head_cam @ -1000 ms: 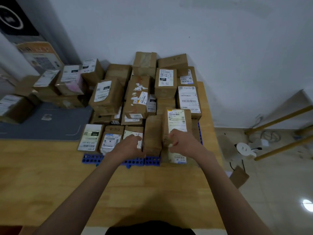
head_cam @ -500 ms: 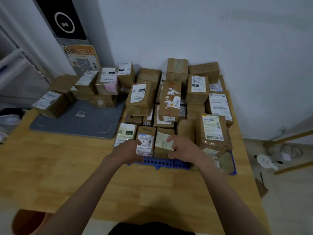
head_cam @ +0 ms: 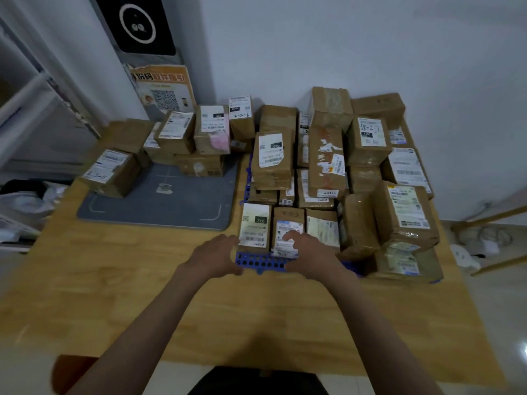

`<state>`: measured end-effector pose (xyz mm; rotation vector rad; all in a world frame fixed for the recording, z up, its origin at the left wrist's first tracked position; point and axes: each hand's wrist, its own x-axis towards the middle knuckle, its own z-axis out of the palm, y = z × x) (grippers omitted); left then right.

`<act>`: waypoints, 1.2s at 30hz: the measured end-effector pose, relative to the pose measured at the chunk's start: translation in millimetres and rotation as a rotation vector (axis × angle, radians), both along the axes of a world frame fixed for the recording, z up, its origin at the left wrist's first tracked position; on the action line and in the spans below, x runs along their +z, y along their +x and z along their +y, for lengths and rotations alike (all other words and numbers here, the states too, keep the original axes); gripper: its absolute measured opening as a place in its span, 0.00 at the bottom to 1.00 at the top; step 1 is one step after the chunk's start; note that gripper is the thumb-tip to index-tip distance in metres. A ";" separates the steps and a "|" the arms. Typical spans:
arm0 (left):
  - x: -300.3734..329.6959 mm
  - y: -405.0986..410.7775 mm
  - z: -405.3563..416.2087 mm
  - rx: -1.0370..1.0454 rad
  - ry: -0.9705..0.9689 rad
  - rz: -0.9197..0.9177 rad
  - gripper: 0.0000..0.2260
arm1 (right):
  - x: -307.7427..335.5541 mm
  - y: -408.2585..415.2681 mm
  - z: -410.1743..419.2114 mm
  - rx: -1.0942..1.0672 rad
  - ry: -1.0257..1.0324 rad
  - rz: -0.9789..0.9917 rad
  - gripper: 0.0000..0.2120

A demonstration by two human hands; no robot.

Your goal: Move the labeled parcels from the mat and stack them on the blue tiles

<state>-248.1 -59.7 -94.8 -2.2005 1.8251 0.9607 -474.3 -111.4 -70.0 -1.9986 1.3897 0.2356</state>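
Left hand at the near left corner of the "032" labeled parcel, fingers loosely spread against its side; whether gripping, cannot tell. Right hand resting on the neighbouring barcode parcel, fingers relaxed over its label. Both parcels on the blue tiles, just below the fingertips. Beyond and left of the left hand, grey mat bearing more labeled parcels.
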 end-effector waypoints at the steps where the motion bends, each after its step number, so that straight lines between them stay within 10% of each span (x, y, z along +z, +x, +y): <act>1: 1.5 5.0 1.0 0.011 0.001 0.001 0.35 | 1.5 4.9 0.8 0.008 -0.007 0.000 0.29; 36: 9.2 140.0 -10.2 0.191 -0.030 0.042 0.36 | -8.0 148.2 -55.5 0.089 0.046 -0.170 0.34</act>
